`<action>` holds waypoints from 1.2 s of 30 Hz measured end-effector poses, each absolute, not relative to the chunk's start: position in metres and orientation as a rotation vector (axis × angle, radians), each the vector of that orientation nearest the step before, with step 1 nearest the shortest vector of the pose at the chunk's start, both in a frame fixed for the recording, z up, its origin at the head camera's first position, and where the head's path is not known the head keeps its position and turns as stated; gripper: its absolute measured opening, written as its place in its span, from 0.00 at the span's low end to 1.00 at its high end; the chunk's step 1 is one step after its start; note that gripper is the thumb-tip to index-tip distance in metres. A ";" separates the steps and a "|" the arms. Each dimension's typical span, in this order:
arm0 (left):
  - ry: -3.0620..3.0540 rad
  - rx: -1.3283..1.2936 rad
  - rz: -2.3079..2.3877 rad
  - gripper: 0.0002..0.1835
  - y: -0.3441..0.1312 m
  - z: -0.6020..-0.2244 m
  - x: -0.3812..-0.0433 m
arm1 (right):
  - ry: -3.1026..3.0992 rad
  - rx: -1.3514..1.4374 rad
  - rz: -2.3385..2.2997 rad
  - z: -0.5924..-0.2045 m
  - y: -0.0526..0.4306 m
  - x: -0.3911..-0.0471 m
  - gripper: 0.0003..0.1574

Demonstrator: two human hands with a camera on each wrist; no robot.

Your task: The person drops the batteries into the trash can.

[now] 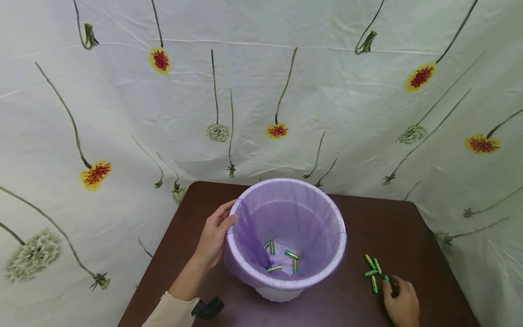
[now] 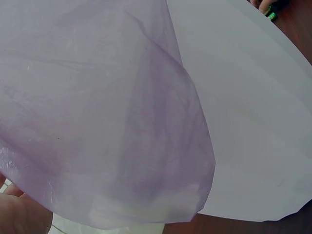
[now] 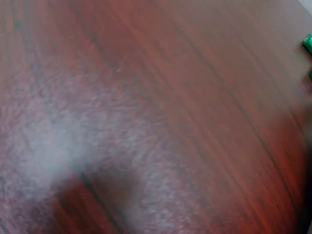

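In the head view a white trash bin (image 1: 278, 294), lined with a thin purple bag (image 1: 253, 213), stands on the table. My left hand (image 1: 213, 234) grips its left rim, thumb on the inside edge. Several green-and-gold batteries (image 1: 295, 265) lie at the bottom of the bin. To the right of the bin is a small cluster of similar batteries (image 1: 374, 284). Beside that cluster my right hand (image 1: 402, 300) pinches one battery (image 1: 386, 278) between thumb and fingers. The left wrist view is mostly filled by the bag's overhanging purple film (image 2: 161, 122).
The dark brown wooden table (image 1: 359, 218) has rounded corners at the back. A white flower-print cloth (image 1: 253, 91) hangs behind the table and at its sides. A black strap (image 1: 208, 309) is on the left wrist. Reflections show on the tabletop (image 3: 146, 97) in the right wrist view.
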State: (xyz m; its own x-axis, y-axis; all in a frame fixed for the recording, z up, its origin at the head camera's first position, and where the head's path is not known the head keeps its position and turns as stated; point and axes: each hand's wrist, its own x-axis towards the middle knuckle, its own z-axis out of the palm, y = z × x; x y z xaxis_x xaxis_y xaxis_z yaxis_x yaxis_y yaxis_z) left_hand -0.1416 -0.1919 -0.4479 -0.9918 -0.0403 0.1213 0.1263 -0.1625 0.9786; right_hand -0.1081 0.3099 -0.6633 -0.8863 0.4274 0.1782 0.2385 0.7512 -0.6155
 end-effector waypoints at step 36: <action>-1.931 -0.094 -2.321 0.24 -0.192 -0.449 -0.142 | -2.543 -0.031 0.812 -0.613 0.330 -0.128 0.11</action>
State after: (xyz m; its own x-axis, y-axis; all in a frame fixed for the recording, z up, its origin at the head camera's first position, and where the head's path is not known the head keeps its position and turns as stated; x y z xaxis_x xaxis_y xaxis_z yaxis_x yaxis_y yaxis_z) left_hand -0.1417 -0.1923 -0.4489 -0.9908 -0.0526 0.1246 0.1321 -0.1784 0.9750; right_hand -0.1284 0.3302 -0.6134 -0.8904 0.1593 0.4264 -0.1174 0.8247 -0.5533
